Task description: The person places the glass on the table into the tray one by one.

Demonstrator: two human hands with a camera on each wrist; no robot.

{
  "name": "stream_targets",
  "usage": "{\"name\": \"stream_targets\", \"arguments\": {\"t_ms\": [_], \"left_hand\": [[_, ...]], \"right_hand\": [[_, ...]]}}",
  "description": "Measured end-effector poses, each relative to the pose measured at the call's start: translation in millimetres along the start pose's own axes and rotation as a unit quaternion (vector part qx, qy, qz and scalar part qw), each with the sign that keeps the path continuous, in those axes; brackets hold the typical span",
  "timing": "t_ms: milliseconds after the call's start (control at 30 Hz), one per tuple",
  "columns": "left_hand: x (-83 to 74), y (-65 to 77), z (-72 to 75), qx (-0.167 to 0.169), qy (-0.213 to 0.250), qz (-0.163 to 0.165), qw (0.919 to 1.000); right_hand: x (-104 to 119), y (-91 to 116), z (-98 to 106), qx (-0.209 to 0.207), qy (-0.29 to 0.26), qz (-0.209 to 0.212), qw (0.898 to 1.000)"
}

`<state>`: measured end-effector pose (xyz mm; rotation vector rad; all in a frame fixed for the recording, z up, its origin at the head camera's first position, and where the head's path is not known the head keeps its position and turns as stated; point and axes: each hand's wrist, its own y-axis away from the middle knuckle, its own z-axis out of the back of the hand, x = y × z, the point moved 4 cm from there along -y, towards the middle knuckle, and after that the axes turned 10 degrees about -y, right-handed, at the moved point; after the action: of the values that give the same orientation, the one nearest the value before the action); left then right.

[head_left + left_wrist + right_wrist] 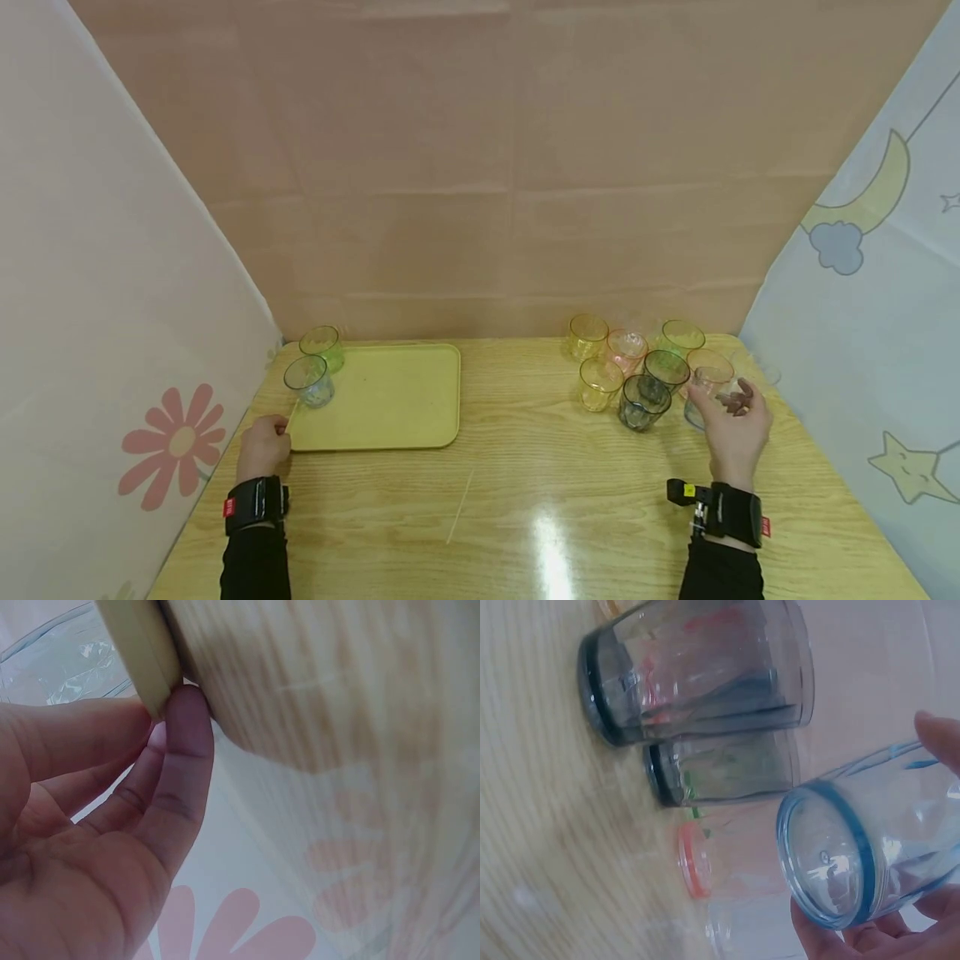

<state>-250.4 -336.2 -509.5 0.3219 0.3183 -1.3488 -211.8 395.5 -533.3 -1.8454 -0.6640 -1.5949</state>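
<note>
My left hand (262,450) is at the near left corner of the yellow tray (397,408), its thumb and fingertips pinching the tray's edge, seen close in the left wrist view. On the tray's left side stand a light blue glass (315,392) and a green glass (332,358). At the right, my right hand (738,433) grips a clear, blue-tinted glass (832,855) between thumb and fingers. In the right wrist view that glass is tilted, its round base facing the camera. Two dark grey glasses (645,408) stand just left of this hand.
Behind and left of the right hand are two yellow glasses (597,392), a pink glass (626,354), a green glass (682,337) and an orange-pink glass (708,360). A brown backdrop (510,208) and printed side panels (877,317) border the wooden table (510,483).
</note>
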Motion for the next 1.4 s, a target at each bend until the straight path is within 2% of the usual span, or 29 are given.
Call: {"name": "stream_targets", "arguments": {"t_ms": [200, 367, 467, 533, 667, 733, 767, 867, 900, 967, 1000, 1067, 1133, 1267, 1367, 1400], "left_hand": [[1.8, -0.6, -2.3, 0.005, -0.002, -0.002, 1.0000], [0.8, -0.9, -1.3, 0.011, -0.002, -0.001, 0.9999], [-0.3, 0.0, -0.3, 0.012, 0.001, -0.002, 0.9999], [-0.6, 0.6, 0.4, 0.011, 0.002, -0.005, 0.9999], [-0.3, 1.7, 0.0, 0.003, 0.000, -0.007, 1.0000], [0.0, 1.9, -0.5, -0.001, -0.001, -0.004, 1.0000], [0.1, 1.9, -0.9, -0.004, -0.001, -0.002, 1.0000], [0.3, 1.7, -0.9, -0.010, -0.002, -0.002, 0.9999], [0.2, 1.5, -0.6, -0.013, -0.001, -0.004, 0.9999], [-0.2, 1.6, 0.3, -0.018, -0.001, -0.009, 0.9998], [-0.5, 1.7, 0.9, -0.023, -0.001, -0.010, 0.9997], [-0.7, 1.9, 2.1, -0.031, 0.000, -0.009, 0.9995], [-1.2, 2.5, 3.3, -0.037, 0.002, -0.005, 0.9993], [-1.7, 2.9, 4.6, -0.047, 0.012, 0.007, 0.9988], [-3.7, 3.1, 4.7, -0.054, 0.018, 0.006, 0.9983], [-4.6, 3.0, 4.8, -0.057, 0.021, 0.005, 0.9981]], "right_hand": [[62, 36, -19, -0.028, -0.038, 0.013, 0.999], [88, 51, -26, -0.035, -0.115, 0.024, 0.992], [90, 52, -28, -0.025, -0.144, 0.041, 0.988], [83, 48, -30, -0.002, -0.165, 0.062, 0.984], [25, 10, -25, 0.062, -0.170, 0.129, 0.975], [7, -1, -28, 0.090, -0.163, 0.149, 0.971], [-4, -8, -29, 0.111, -0.182, 0.160, 0.964], [32, 18, -48, 0.139, -0.189, 0.164, 0.958], [44, 27, -54, 0.152, -0.210, 0.168, 0.951], [71, 47, -67, 0.162, -0.217, 0.171, 0.947], [84, 58, -73, 0.163, -0.203, 0.174, 0.950], [96, 70, -83, 0.171, -0.194, 0.180, 0.949], [103, 79, -91, 0.171, -0.176, 0.167, 0.955], [102, 88, -107, 0.191, -0.161, 0.145, 0.957], [97, 94, -121, 0.224, -0.162, 0.136, 0.951], [90, 93, -127, 0.245, -0.176, 0.148, 0.942]]}}
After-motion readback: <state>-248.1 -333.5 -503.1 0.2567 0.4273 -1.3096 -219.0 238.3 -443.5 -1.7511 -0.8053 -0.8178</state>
